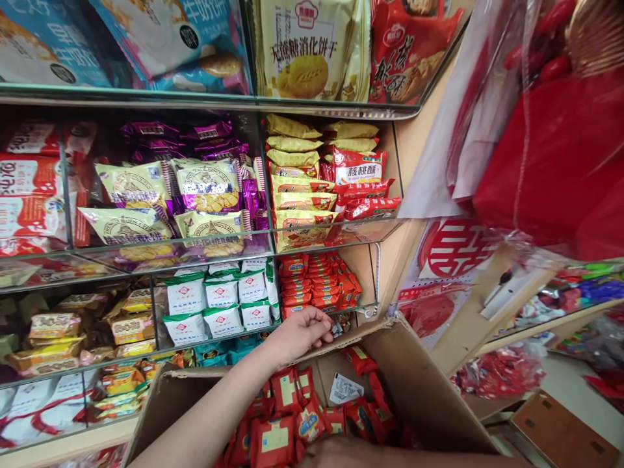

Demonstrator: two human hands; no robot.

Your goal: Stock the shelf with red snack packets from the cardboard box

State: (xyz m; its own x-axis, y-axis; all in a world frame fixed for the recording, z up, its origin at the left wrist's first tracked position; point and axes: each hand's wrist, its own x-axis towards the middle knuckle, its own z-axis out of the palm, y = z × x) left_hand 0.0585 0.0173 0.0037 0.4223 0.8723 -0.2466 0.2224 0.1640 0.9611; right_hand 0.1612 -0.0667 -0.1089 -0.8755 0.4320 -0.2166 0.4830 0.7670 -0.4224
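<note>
My left hand [305, 335] reaches over the far edge of an open cardboard box [414, 380], in front of a shelf compartment stacked with small red packets [322, 283]. Its fingers are curled in, and what they hold, if anything, is hidden. Inside the box lie many loose red snack packets [273, 442] with pale yellow labels, along with a white printed slip [345, 389]. At the bottom of the view, my right hand [336, 448] is down in the box among these packets. It is dark and cut off, so its fingers do not show.
Glass-fronted shelves hold green-and-white packets [221, 292], cream-and-purple biscuit packs [209, 185], and yellow and red packs [302, 182]. A glass ledge [219, 244] runs above the red stack. Red plastic-wrapped goods [556, 156] hang at right. A brown case [560, 432] lies lower right.
</note>
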